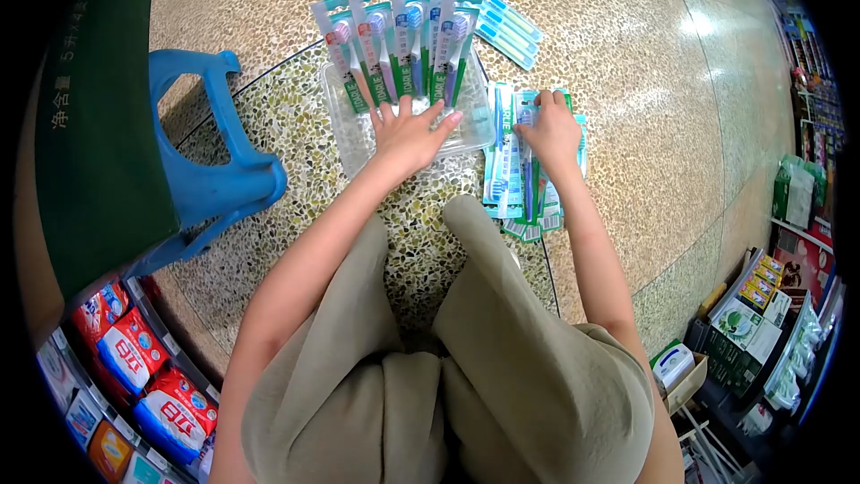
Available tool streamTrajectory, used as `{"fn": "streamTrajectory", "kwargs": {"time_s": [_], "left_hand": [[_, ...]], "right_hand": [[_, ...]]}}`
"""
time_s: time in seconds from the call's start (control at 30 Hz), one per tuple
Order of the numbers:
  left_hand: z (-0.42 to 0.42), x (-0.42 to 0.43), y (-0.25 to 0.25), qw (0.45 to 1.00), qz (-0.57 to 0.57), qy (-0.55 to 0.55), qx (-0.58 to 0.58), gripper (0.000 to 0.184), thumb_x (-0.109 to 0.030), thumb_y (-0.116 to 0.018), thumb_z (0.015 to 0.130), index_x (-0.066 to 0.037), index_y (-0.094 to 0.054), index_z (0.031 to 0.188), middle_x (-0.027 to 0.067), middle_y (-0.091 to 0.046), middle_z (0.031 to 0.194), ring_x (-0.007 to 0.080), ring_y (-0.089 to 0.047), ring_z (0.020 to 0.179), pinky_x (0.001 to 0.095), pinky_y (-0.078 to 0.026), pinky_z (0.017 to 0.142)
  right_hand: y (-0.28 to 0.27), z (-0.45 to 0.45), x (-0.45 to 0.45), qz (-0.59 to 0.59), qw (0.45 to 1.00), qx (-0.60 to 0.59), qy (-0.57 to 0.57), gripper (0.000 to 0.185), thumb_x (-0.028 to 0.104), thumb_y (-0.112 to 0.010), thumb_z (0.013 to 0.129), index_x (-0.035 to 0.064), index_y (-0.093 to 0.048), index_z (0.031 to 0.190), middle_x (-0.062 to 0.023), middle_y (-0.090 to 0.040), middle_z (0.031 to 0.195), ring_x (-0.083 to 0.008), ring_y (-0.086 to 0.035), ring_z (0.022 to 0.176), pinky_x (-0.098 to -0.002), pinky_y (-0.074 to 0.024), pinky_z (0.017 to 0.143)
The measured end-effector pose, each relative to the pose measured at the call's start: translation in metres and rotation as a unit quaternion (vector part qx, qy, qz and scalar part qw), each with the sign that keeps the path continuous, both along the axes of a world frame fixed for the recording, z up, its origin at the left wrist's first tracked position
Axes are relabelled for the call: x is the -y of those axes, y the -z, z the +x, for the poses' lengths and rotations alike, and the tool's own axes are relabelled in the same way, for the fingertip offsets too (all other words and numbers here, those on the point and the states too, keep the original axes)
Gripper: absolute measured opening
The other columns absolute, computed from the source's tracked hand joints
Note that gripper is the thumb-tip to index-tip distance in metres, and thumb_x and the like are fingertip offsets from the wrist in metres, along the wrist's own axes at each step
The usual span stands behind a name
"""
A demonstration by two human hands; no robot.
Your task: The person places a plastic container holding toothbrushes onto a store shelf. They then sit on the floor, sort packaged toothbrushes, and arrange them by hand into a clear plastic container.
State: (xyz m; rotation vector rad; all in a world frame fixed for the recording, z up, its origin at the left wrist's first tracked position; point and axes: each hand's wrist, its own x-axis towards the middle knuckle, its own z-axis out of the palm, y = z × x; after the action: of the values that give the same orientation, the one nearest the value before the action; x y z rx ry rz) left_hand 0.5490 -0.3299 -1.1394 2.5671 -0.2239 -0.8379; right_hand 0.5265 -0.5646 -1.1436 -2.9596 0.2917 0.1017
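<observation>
A clear plastic tray [351, 148] sits on the floor in front of my knees. Several packaged toothbrushes [414, 31] stand in it, fanned out and leaning toward the back. My left hand [408, 139] is over the tray with its fingers spread, the fingertips at the lower ends of those packs. To the right of the tray lies a loose pile of more toothbrush packs [503, 161]. My right hand [554, 133] has its fingers curled around the upper end of a toothbrush pack [528, 188] in this pile; the fingertips are partly hidden.
Behind the tray, several blue and green packs [511, 31] lie on the floor. A blue plastic stool [215, 116] and a dark green carton [103, 125] stand at left. Shelves with red-and-white bags [175, 412] are lower left; shelved goods [757, 305] line the right side.
</observation>
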Motion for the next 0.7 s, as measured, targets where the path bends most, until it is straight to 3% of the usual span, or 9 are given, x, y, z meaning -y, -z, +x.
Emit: {"fn": "streamTrajectory", "kwargs": {"time_s": [0.17,0.27,0.4,0.53,0.6,0.7], "left_hand": [[0.000,0.002,0.002,1.000,0.004,-0.001,0.002,0.071,-0.070,-0.023,0.093,-0.025,-0.048,0.142,0.0227,-0.032,0.148,0.0494,-0.020,0.139,0.0577,-0.005,0.115],[0.000,0.001,0.002,1.000,0.009,0.004,0.005,0.070,-0.071,-0.023,0.092,-0.027,-0.048,0.141,0.0242,-0.032,0.148,0.0487,-0.023,0.137,0.0560,-0.007,0.115],[0.001,0.001,0.004,1.000,0.017,0.014,0.017,0.070,-0.071,-0.024,0.092,-0.027,-0.048,0.142,0.0251,-0.033,0.148,0.0482,-0.026,0.135,0.0551,-0.009,0.115],[0.000,-0.001,0.004,1.000,-0.001,0.008,0.014,0.070,-0.070,-0.024,0.093,-0.026,-0.049,0.141,0.0245,-0.033,0.148,0.0486,-0.025,0.136,0.0559,-0.007,0.115],[0.001,-0.001,0.002,1.000,-0.016,0.002,0.000,0.071,-0.070,-0.023,0.093,-0.024,-0.049,0.141,0.0233,-0.033,0.148,0.0500,-0.019,0.139,0.0580,-0.003,0.115],[0.000,0.000,0.005,1.000,0.007,0.005,0.012,0.070,-0.071,-0.024,0.092,-0.027,-0.048,0.142,0.0243,-0.032,0.149,0.0475,-0.027,0.134,0.0532,-0.009,0.115]], "right_hand": [[0.000,0.000,0.005,0.019,1.000,0.015,-0.009,0.053,0.022,-0.083,0.062,0.0069,-0.052,0.102,-0.0150,-0.061,0.098,-0.0333,-0.064,0.087,-0.0437,-0.0523,0.069],[-0.024,0.006,0.007,0.064,0.996,-0.038,0.039,0.052,0.021,-0.082,0.063,0.0071,-0.051,0.101,-0.0150,-0.064,0.086,-0.0343,-0.065,0.078,-0.0450,-0.0508,0.066],[-0.042,0.006,0.020,0.121,0.992,0.000,0.028,0.051,0.021,-0.081,0.065,0.0078,-0.050,0.104,-0.0126,-0.064,0.071,-0.0321,-0.065,0.068,-0.0425,-0.0492,0.059],[-0.083,0.018,0.030,0.159,0.986,0.041,0.033,0.053,0.016,-0.083,0.068,0.0071,-0.049,0.108,-0.0088,-0.065,0.072,-0.0210,-0.066,0.068,-0.0328,-0.0507,0.058],[-0.114,0.022,0.023,0.219,0.970,0.109,0.011,0.059,0.015,-0.083,0.068,0.0079,-0.047,0.114,-0.0083,-0.067,0.077,-0.0202,-0.067,0.072,-0.0311,-0.0526,0.062],[-0.154,0.028,0.004,0.321,0.930,0.177,-0.018,0.067,0.017,-0.084,0.070,0.0101,-0.045,0.124,-0.0076,-0.071,0.085,-0.0214,-0.068,0.076,-0.0313,-0.0545,0.067]]}}
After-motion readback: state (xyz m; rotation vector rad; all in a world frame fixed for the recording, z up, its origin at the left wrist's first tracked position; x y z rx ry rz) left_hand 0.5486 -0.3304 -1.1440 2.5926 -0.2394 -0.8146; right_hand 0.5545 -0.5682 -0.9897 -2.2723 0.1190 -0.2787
